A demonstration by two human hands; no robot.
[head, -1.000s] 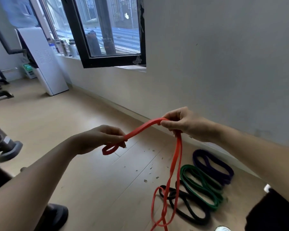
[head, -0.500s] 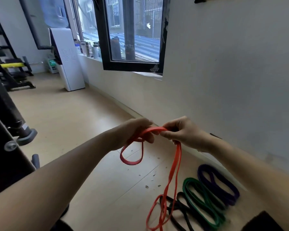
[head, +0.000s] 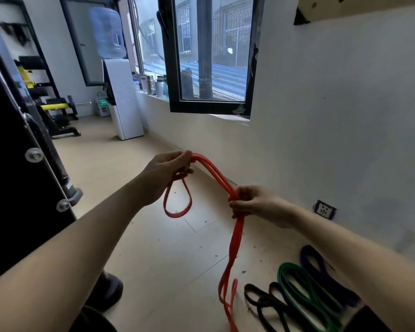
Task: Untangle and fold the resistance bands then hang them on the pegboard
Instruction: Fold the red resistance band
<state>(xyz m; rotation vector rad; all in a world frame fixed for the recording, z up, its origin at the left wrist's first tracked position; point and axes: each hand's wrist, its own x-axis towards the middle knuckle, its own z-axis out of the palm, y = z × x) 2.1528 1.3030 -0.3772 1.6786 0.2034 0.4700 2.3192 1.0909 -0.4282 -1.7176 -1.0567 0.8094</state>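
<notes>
Red band [head: 216, 173]: held in the air in front of the person, two strands running side by side from the left hand [head: 168, 168] down to the right hand [head: 254, 203]

Left hand: fingers curled round the upper bend, a small loop hanging below it. Right hand: fingers closed on both strands together, the long tail dropping from it toward the floor [head: 153, 236]

Step, as judged: folding the red band; it looks free of knots and is not yet hung. The next move calls for gathering the tail up into the fold, strands kept flat, then lifting it to the pegboard [head: 369, 6], of which only a corner shows, high on the wall at top right

Around: black band [head: 261, 300], green band [head: 297, 291] and purple band [head: 321, 267] lie overlapping on the floor by the wall. The red tail hangs just beside the black one and could catch on it
</notes>
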